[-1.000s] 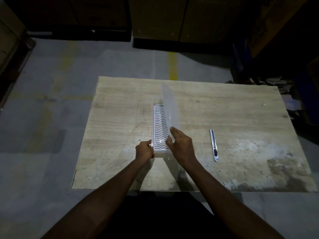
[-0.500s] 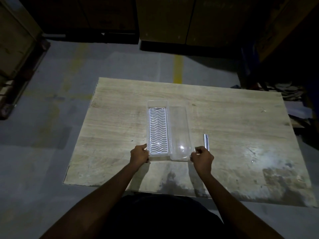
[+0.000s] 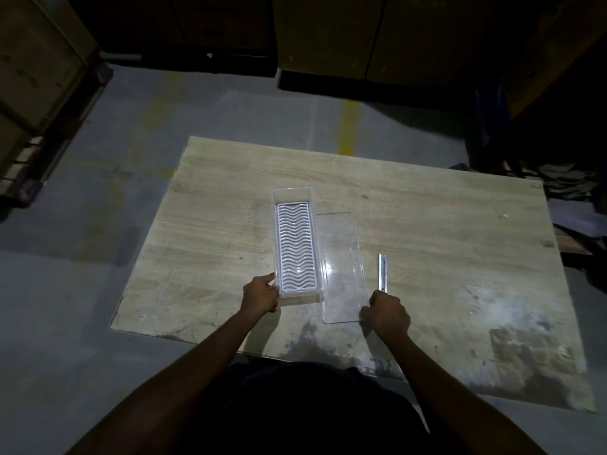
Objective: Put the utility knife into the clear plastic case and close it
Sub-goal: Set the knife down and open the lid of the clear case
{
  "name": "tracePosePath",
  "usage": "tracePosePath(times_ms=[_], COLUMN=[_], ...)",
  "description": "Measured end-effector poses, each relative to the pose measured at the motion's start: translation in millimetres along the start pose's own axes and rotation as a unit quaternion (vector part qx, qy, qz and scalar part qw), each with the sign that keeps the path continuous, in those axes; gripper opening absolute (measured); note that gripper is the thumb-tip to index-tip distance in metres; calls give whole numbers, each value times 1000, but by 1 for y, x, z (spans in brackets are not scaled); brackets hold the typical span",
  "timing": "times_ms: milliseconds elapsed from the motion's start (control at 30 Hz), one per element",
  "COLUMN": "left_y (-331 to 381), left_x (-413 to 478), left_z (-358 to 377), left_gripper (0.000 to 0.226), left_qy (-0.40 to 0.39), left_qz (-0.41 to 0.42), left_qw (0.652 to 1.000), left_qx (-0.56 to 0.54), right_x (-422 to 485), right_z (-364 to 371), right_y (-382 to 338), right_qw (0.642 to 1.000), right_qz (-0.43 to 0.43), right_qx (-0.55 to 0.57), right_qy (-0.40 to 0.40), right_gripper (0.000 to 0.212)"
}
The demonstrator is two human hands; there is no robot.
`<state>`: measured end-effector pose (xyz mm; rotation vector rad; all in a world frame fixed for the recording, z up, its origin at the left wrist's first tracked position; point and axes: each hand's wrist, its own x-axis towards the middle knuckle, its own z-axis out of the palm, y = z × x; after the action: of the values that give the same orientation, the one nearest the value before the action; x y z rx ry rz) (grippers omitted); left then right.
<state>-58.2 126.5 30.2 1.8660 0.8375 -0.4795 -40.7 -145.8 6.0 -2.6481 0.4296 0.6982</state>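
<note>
The clear plastic case (image 3: 294,195) lies open in the middle of the wooden table (image 3: 443,224), with a white wavy insert inside. Its clear lid (image 3: 341,257) lies flat on the table just right of the case, shifted toward me. My left hand (image 3: 261,293) grips the case's near left corner. My right hand (image 3: 387,311) rests at the lid's near right corner, fingers curled on its edge. The slim silver utility knife (image 3: 382,270) lies on the table right of the lid; its near end is hidden behind my right hand.
The table's near edge runs close to my body. Its right part is stained white. Grey concrete floor with a yellow stripe (image 3: 348,126) lies beyond. Wooden crates (image 3: 36,80) stand at far left, dark cabinets (image 3: 328,34) at the back, clutter (image 3: 571,185) at far right.
The lid, held upright over the case a second ago, has been laid flat beside it and slid toward me. My right hand moved right and near with it. My left hand stayed on the case.
</note>
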Motion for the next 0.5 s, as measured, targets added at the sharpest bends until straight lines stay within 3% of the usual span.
tracePosePath(times_ms=[200, 500], left_y=[-4, -2], left_x=[2, 0], left_z=[4, 6], left_gripper=[46, 41], left_qy=[20, 33], left_qz=[0, -4], left_qw=[1000, 999], left_qx=[0, -9], right_x=[19, 36], right_z=[-9, -9], right_y=[0, 0], right_qw=[990, 993], right_qz=[26, 86], right_qx=[76, 65], right_qy=[114, 40], right_gripper=[24, 36])
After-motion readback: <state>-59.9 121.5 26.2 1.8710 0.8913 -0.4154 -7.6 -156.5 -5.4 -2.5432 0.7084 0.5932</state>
